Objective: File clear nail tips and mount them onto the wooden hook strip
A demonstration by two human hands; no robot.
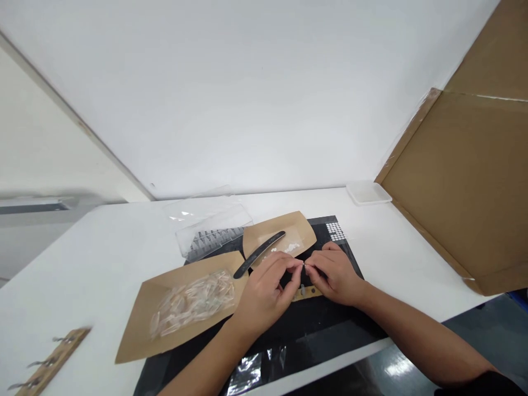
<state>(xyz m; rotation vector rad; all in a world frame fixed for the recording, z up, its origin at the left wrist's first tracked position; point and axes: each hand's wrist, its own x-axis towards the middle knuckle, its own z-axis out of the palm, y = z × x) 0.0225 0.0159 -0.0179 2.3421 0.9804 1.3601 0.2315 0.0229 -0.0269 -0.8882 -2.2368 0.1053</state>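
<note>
My left hand (270, 289) and my right hand (336, 275) meet fingertip to fingertip above a black mat (289, 333). Both pinch at a very small object between them, too tiny to make out. Just below the fingers lies a small wooden strip (308, 292) with dark round spots, partly hidden by my hands. Behind my left hand, a black nail file (259, 254) leans across the rim of a brown paper tray (303, 223) with small white bits (292, 247) inside. A larger paper tray (136, 324) at the left holds a heap of clear plastic nail tips (198, 300).
A clear plastic case (212, 234) with rows of tips stands behind the trays. White round stickers (335, 231) lie on the mat's far right corner. A white plastic container (368, 193) sits at the back. Cardboard (462, 187) walls the right. A wooden strip with metal clips (55, 363) lies front left.
</note>
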